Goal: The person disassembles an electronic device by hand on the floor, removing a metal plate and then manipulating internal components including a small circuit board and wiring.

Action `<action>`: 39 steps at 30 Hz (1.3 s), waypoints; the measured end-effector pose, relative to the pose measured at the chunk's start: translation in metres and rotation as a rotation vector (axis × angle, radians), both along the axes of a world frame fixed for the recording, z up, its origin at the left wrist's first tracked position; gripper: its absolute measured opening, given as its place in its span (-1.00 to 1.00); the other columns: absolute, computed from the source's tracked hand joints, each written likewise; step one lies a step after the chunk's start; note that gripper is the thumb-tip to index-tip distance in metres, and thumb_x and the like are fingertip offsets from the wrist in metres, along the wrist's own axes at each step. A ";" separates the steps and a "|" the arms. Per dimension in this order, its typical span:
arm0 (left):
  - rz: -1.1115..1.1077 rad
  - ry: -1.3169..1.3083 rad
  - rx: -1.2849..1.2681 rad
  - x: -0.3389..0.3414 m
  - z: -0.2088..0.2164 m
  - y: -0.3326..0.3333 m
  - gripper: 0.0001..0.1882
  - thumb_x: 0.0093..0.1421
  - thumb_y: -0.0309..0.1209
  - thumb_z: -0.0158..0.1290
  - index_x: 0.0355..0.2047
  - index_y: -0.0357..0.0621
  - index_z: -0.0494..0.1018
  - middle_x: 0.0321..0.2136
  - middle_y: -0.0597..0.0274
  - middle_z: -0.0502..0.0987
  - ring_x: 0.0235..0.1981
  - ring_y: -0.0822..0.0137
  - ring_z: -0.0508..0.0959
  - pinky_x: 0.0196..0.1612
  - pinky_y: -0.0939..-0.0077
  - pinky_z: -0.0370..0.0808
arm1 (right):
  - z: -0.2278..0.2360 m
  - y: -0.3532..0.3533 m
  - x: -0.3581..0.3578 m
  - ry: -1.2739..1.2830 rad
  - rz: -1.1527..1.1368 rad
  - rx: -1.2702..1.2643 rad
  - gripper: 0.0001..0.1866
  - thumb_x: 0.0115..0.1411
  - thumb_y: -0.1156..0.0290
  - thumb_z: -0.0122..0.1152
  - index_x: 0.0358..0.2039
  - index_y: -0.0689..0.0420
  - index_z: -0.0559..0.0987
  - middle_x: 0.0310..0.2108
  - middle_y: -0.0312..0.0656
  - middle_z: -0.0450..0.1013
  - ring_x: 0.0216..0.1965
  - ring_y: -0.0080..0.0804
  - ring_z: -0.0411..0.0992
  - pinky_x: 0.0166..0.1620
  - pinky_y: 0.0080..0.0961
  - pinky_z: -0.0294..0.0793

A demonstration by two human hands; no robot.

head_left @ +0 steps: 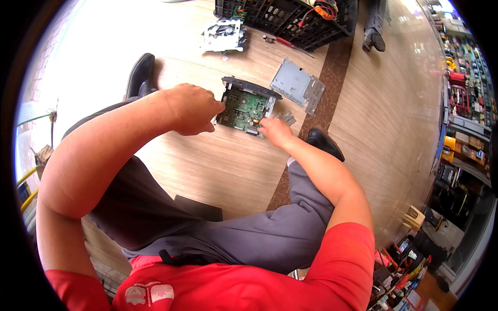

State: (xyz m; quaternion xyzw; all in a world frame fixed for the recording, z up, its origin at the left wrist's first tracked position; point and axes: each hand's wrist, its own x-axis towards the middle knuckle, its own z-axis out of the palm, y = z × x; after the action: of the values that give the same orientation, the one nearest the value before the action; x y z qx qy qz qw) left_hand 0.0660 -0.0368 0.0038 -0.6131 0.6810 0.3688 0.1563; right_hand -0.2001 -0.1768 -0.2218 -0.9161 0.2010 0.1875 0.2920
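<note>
Between my hands lies an opened car stereo (244, 105), with a green circuit board facing up and a black front panel along its far side. My left hand (193, 109) has its fingers curled at the unit's left edge. At the near right corner, the bent fingers of my right hand (275, 130) grip the frame. A small perforated metal piece (287, 118) lies just beyond my right hand. Farther right is a flat grey metal cover (291, 81) with a slotted edge. The undersides of both hands' fingers are partly hidden.
A silver disc mechanism (223, 36) sits on the floor ahead, near a red-handled screwdriver (285, 42). Behind them stands a black plastic crate (280, 20) holding cables. My shoes flank the work; a dark flat panel (199, 208) lies by my legs. Crowded shelves (459, 93) line the right side.
</note>
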 end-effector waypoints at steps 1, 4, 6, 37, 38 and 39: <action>0.009 0.012 0.012 0.000 0.001 0.000 -0.65 0.21 -0.23 0.11 -0.09 -0.17 0.46 -0.20 0.01 0.56 -0.09 0.03 0.55 -0.03 0.17 0.47 | -0.001 0.001 -0.001 -0.059 0.067 0.002 -0.79 0.20 0.22 0.19 -0.32 0.11 0.53 -0.33 0.01 0.52 -0.21 0.00 0.51 -0.20 -0.12 0.50; 0.030 0.035 0.028 0.001 0.003 0.001 -0.61 0.18 -0.26 0.14 -0.04 -0.18 0.43 -0.20 -0.02 0.54 -0.11 -0.03 0.53 -0.04 0.14 0.46 | 0.000 0.006 -0.001 -0.078 0.141 -0.033 -0.80 0.22 0.22 0.15 -0.33 0.08 0.55 -0.32 -0.04 0.49 -0.20 -0.04 0.50 -0.18 -0.14 0.50; 0.043 0.035 0.015 0.002 0.001 0.004 -0.61 0.18 -0.27 0.14 -0.04 -0.19 0.43 -0.20 -0.02 0.54 -0.10 -0.03 0.53 -0.04 0.14 0.46 | 0.007 0.009 0.004 -0.049 0.138 -0.002 -0.79 0.23 0.21 0.14 -0.32 0.08 0.55 -0.32 -0.04 0.48 -0.21 -0.03 0.49 -0.17 -0.14 0.50; 0.018 0.019 -0.008 0.003 -0.003 0.002 -0.59 0.17 -0.24 0.14 -0.01 -0.13 0.42 -0.20 -0.01 0.54 -0.11 -0.01 0.54 -0.04 0.16 0.46 | 0.005 0.008 0.003 -0.033 -0.049 -0.070 -0.70 0.21 0.13 0.18 -0.40 0.14 0.54 -0.35 0.00 0.53 -0.26 -0.09 0.54 -0.24 -0.16 0.52; 0.018 0.015 -0.005 0.003 -0.003 0.003 -0.59 0.17 -0.24 0.14 -0.01 -0.13 0.42 -0.20 -0.01 0.54 -0.11 -0.01 0.55 -0.04 0.16 0.46 | 0.010 0.009 0.008 0.014 -0.066 -0.087 -0.68 0.22 0.12 0.17 -0.40 0.14 0.53 -0.36 -0.01 0.54 -0.26 -0.09 0.55 -0.25 -0.17 0.52; 0.017 0.011 -0.002 0.004 -0.002 0.003 -0.59 0.17 -0.24 0.14 -0.01 -0.13 0.42 -0.21 -0.01 0.54 -0.11 -0.01 0.55 -0.04 0.16 0.46 | 0.016 0.009 0.012 0.061 -0.084 -0.105 -0.67 0.22 0.10 0.17 -0.40 0.15 0.53 -0.37 -0.01 0.56 -0.27 -0.09 0.56 -0.26 -0.18 0.53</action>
State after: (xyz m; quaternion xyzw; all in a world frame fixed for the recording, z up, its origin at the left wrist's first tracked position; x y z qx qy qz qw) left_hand 0.0697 -0.0333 0.0014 -0.6168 0.6770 0.3731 0.1489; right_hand -0.1885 -0.1676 -0.2056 -0.9149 0.2574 0.1919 0.2449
